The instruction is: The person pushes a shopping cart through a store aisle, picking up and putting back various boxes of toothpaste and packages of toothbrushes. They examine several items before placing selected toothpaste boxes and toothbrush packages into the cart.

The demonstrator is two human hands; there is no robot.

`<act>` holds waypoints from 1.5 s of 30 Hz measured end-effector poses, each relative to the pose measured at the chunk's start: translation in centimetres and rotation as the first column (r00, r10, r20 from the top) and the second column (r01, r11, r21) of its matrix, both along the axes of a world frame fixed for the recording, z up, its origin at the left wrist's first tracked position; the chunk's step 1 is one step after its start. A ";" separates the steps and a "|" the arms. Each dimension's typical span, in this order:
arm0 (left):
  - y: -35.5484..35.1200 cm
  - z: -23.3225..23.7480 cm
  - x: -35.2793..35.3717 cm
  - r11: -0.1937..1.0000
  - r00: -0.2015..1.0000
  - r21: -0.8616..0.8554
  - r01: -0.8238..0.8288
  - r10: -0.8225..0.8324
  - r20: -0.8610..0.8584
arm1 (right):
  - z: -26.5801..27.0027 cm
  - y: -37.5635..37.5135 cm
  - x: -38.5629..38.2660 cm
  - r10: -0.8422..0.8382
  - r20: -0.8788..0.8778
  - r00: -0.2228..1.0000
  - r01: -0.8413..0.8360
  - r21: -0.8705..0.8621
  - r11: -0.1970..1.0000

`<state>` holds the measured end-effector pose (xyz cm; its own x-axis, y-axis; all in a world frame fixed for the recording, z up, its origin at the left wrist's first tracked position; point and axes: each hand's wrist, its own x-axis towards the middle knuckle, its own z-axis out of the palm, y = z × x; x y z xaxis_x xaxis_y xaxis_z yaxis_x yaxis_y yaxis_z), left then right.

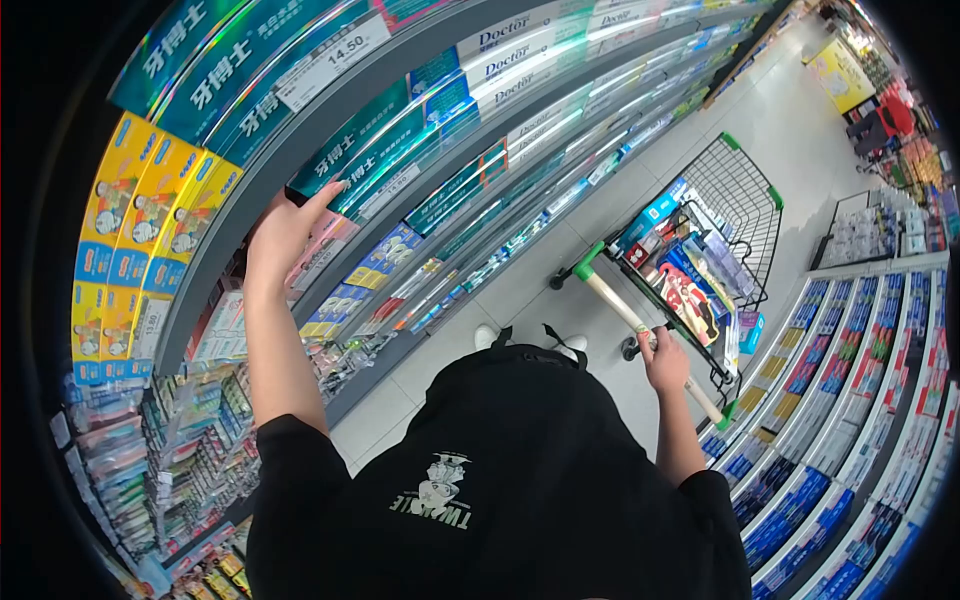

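My left hand (285, 235) reaches into a shelf on the left. Its thumb lies across the front end of a teal toothpaste box (362, 172), and the other fingers go into the dark gap beside it, mostly hidden; the hand is closed on the box's end. Just under that hand are pink boxes (325, 238) on the tier below. My right hand (668, 360) is wrapped around the pale handle bar (615, 302) of a shopping cart (745, 190). Packaged goods (690, 290) with blue, red and lilac wrapping lie in the cart.
Yellow-and-blue boxes (140, 240) and a 14.50 price tag (335, 60) are on the upper left tier. Hanging packets (190, 450) fill the lower left. Another stocked shelf (840, 400) borders the aisle's right side. Far up the aisle, a person in red (897, 118) is visible.
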<state>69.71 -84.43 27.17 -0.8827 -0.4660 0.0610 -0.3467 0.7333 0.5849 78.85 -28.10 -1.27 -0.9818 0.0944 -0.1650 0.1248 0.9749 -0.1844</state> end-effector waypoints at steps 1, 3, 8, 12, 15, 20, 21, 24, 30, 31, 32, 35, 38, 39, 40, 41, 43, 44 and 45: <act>0.4 0.4 0.1 1.000 1.000 0.023 -0.019 0.019 0.009 | 0.2 -0.2 0.2 0.005 -0.012 1.000 -0.005 -0.016 1.000; -0.8 -0.8 0.0 0.998 0.998 -0.057 0.033 -0.036 -0.048 | 1.1 -0.5 0.4 0.013 0.003 1.000 -0.013 -0.066 0.998; -1.2 -0.7 0.0 0.994 0.994 -0.059 0.089 -0.092 -0.053 | 1.3 -1.1 1.1 0.005 -0.022 1.000 -0.007 -0.072 0.997; -2.6 -2.1 -0.3 0.982 0.980 -0.134 0.135 -0.152 -0.127 | 0.4 -0.9 1.5 0.035 -0.089 0.995 -0.043 -0.088 0.995; -2.6 -2.2 -0.2 0.986 0.984 -0.119 0.113 -0.128 -0.121 | 0.6 -1.2 1.9 0.038 -0.102 0.994 -0.048 -0.095 0.994; -2.6 -2.4 -0.1 0.995 0.985 -0.062 0.075 -0.084 -0.150 | 1.0 -1.2 1.9 0.043 -0.047 0.998 -0.047 -0.090 0.995; -2.5 -2.4 -0.1 0.997 0.983 -0.034 0.073 -0.078 -0.166 | 1.1 -1.3 1.9 0.046 -0.056 0.997 -0.051 -0.088 0.995; -1.7 -1.9 -0.5 0.997 0.980 -0.007 0.078 -0.078 -0.183 | 1.0 -1.4 2.1 0.054 -0.099 0.994 -0.063 -0.090 0.994; -1.5 -1.8 -0.6 0.996 0.969 -0.018 0.087 -0.088 -0.230 | 1.0 -1.6 2.3 0.071 -0.115 0.991 -0.079 -0.067 0.995; -1.5 -2.0 -0.6 0.992 0.952 -0.057 0.110 -0.122 -0.280 | 1.0 -1.6 2.3 0.070 -0.121 0.990 -0.079 -0.070 0.994; -1.6 -2.0 -0.5 1.000 0.982 0.013 0.017 -0.014 -0.191 | 1.0 -1.6 2.4 0.071 -0.127 0.989 -0.081 -0.073 0.994; -1.7 -2.0 0.1 0.987 0.989 0.112 -0.114 0.124 -0.081 | 1.0 -1.7 2.4 0.078 -0.136 0.988 -0.085 -0.051 0.995; -1.2 -2.0 -0.1 0.998 0.986 0.001 -0.060 0.059 -0.153 | 0.6 -1.6 2.5 0.085 -0.121 0.989 -0.091 -0.044 0.995; -1.1 -1.8 -0.2 0.997 0.988 -0.040 -0.070 0.063 -0.144 | 0.7 -1.7 2.2 0.085 -0.131 0.988 -0.092 -0.050 0.994; -1.4 -3.1 -0.7 0.986 0.939 -0.167 0.012 -0.069 -0.338 | 0.8 -1.8 2.2 0.077 -0.139 0.987 -0.085 -0.055 0.995; -1.6 -3.7 -1.0 0.980 0.931 -0.198 0.024 -0.094 -0.352 | 0.9 -1.9 2.6 0.060 -0.143 0.988 -0.069 -0.058 0.996; -2.0 -3.7 -0.5 0.975 0.946 -0.221 0.005 -0.076 -0.314 | 0.5 -1.9 2.6 -0.002 -0.047 0.999 -0.003 -0.092 0.996; -2.2 -3.4 0.4 0.981 0.979 -0.192 -0.039 0.000 -0.202 | 0.7 -1.8 2.6 0.021 -0.049 0.999 -0.025 -0.084 0.996; -2.3 -3.2 0.9 0.980 0.994 -0.177 -0.090 0.077 -0.081 | 0.8 -1.7 2.7 0.027 -0.041 0.999 -0.030 -0.071 0.997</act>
